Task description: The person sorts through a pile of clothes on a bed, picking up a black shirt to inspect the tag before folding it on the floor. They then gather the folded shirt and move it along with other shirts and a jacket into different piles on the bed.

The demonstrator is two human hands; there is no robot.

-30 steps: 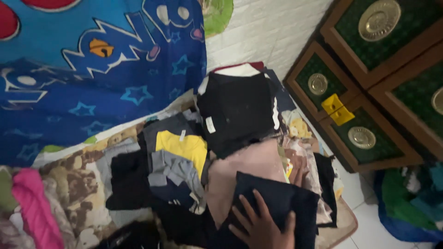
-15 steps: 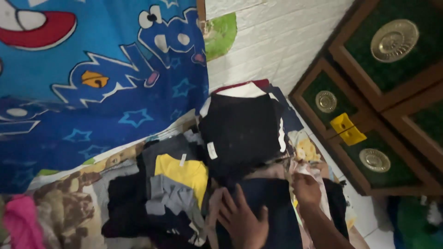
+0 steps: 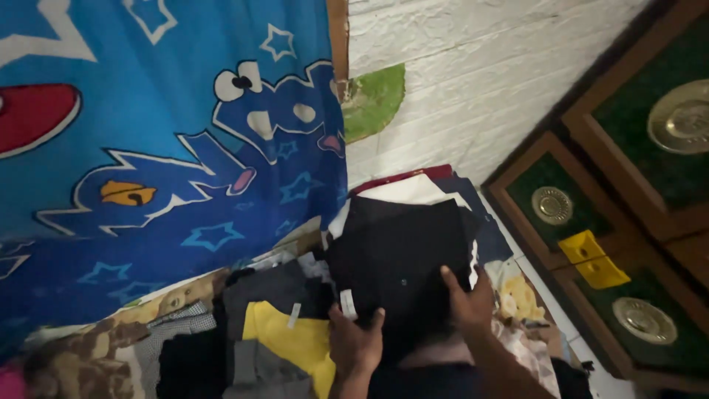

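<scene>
Lower middle of the frame: both hands now grip the near edge of the black folded stack (image 3: 399, 258), which sits just right of centre on the heap of clothes.
Left hand (image 3: 354, 343): closed on the stack's lower left corner, thumb on top beside a small white tag.
Right hand (image 3: 467, 301): curled over the lower right edge, fingers tucked under.
Change: half a second ago both hands rested on a dark navy garment lower down; they have moved up to the black stack, so the work has shifted to that pile.
View: the camera has tilted up, showing more blue cartoon cloth (image 3: 162, 148) at upper left.
Nearby: yellow shirt (image 3: 292, 343) to the left, wooden cabinet (image 3: 628, 222) at right.
</scene>
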